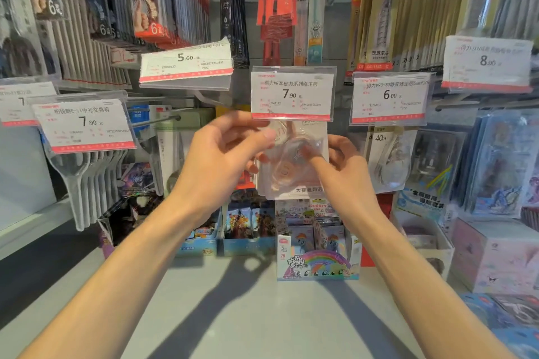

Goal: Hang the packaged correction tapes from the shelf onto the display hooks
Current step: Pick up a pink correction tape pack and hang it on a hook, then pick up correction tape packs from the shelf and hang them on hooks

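A clear-blister correction tape package (291,166) hangs or is held just under the 7.90 price tag (292,94); the hook behind the tag is hidden. My left hand (224,151) pinches the package's upper left edge with thumb and fingers. From the right side my right hand (339,166) grips the package, its fingers lying across the blister. More packages of the same kind seem stacked behind it. Another correction tape package (389,159) hangs to the right under the 6.00 tag (390,97).
An empty hook (163,121) juts out at the left beside hanging scissors (87,175). Card boxes, including a pony display box (318,259), stand on the grey shelf (233,300) below. Pen packs hang overhead. Pink boxes (493,253) sit at the right.
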Motion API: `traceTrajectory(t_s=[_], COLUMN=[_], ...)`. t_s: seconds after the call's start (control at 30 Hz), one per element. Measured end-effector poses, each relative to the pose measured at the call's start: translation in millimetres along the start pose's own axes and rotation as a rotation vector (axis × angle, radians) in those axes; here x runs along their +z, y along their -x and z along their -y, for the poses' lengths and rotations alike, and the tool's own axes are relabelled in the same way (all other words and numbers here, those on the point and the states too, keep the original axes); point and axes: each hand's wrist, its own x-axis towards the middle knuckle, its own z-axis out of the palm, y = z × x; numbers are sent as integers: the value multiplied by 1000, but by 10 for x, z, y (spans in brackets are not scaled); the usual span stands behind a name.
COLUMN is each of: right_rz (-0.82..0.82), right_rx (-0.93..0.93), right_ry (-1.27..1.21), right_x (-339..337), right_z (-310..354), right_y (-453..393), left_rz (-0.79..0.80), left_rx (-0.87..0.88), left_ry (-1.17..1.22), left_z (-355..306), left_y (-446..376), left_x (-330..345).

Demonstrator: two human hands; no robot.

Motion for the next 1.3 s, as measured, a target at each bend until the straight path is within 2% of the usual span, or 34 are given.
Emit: traceTrajectory(t_s=[0.17,0.37,0.57,0.87,1.0,1.3], right_rz=[-68,56,-37,-8,18,-172], right_rx=[-77,34,123,83,125,281], right_ry=[154,157,59,88,108,76], right_x=[15,107,152,95,-41,-181], right_z=[-97,-92,-141,-125,-201,-489], right_y=[14,-30,-128,-84,139,1178], left_rz=[-169,-113,-145,-116,-114,-67], left_rx=[-55,-107,-62,-67,-169,-282], left_ry=[-187,-185,-168,-191,-121,33], left_z=[474,772,918,912,911,1070], left_y=[-83,-213,-284,-208,30,864], left_x=[1,169,207,125,-35,-373])
